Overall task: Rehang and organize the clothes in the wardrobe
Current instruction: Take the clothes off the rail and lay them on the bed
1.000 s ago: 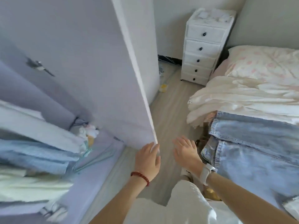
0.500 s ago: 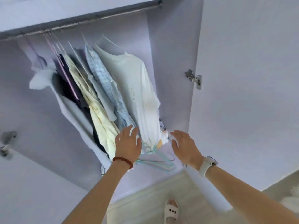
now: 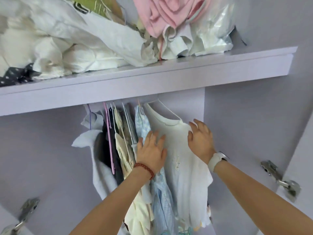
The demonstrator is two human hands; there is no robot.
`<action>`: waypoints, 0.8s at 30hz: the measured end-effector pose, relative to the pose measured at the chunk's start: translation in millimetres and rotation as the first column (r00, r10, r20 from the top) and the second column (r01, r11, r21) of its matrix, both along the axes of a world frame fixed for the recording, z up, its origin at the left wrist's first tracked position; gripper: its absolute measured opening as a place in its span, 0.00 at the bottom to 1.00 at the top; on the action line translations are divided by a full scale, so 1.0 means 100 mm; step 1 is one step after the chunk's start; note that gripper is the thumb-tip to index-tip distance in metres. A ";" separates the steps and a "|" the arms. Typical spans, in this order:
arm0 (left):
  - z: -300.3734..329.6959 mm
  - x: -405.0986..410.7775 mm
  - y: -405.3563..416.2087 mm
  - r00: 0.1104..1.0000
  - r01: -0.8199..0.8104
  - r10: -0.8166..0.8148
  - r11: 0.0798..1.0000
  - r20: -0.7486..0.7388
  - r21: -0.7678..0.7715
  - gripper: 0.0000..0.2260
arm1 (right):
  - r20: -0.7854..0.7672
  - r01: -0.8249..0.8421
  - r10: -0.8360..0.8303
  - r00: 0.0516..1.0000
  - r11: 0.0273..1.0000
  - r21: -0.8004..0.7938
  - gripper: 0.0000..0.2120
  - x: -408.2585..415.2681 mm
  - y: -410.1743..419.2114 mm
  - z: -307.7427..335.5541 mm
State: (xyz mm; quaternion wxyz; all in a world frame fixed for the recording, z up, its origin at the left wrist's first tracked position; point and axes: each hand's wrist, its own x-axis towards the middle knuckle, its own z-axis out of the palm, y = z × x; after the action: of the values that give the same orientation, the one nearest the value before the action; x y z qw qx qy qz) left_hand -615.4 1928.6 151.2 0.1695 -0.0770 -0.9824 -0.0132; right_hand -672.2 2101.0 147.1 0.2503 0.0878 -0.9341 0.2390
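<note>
Inside the lilac wardrobe, several garments hang close together under the shelf [image 3: 152, 78]. Rightmost is a white T-shirt [image 3: 184, 167] on a white hanger [image 3: 162, 107]. Beside it hang a light blue checked shirt [image 3: 160, 197], a cream garment [image 3: 123, 155], dark clothes [image 3: 108, 150] and a pale blue knit [image 3: 100, 173]. My left hand [image 3: 150, 153], fingers spread, lies against the T-shirt's left side. My right hand [image 3: 200, 139], fingers also straight, touches the T-shirt's right shoulder. Neither hand grips anything.
The upper shelf carries a heap of white bedding [image 3: 67, 48], a pink garment [image 3: 166, 14], a clear plastic bag [image 3: 216, 31] and a dark dotted cloth [image 3: 15, 77]. Metal door hinges sit at the right [image 3: 277, 178] and lower left [image 3: 25, 211]. The right part of the hanging space is bare.
The view has swung from the bedroom floor up into the wardrobe. Both hands have risen from the bottom of the clothes to the white T-shirt's upper part.
</note>
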 end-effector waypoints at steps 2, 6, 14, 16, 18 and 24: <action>0.00 -0.24 0.01 0.994 -0.059 0.064 0.997 0.091 -0.054 0.36 | 0.082 -0.035 0.028 0.996 0.995 0.088 0.20 -0.28 -0.07 0.12; -0.16 -0.46 -0.08 0.985 -0.125 0.137 0.986 0.101 -0.110 0.34 | 0.227 -0.078 0.047 0.973 0.988 0.131 0.21 -0.56 -0.26 0.24; -0.36 -0.48 -0.44 0.996 -0.061 0.058 0.996 -0.065 -0.061 0.23 | 0.237 -0.135 0.153 0.959 0.987 -0.090 0.10 -0.71 -0.51 0.31; -0.40 -0.49 -0.49 0.995 -0.061 0.056 0.996 -0.087 -0.057 0.24 | 0.180 -0.092 0.123 0.976 0.981 -0.170 0.11 -0.68 -0.52 0.36; -0.43 -0.49 -0.53 0.994 -0.055 0.052 0.998 -0.098 -0.029 0.24 | 0.130 -0.049 0.082 0.988 0.969 -0.240 0.11 -0.65 -0.51 0.43; -0.46 -0.49 -0.59 0.994 0.001 0.002 0.999 -0.108 0.033 0.23 | 0.016 -0.029 0.041 0.999 0.884 -0.466 0.10 -0.42 -0.39 0.23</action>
State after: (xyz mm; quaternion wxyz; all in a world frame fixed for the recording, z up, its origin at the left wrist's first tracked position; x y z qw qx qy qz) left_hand -664.4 1870.0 105.3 0.2236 -0.0746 -0.9715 -0.0252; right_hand -714.3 2061.9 170.5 0.2479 0.0388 -0.8508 0.4616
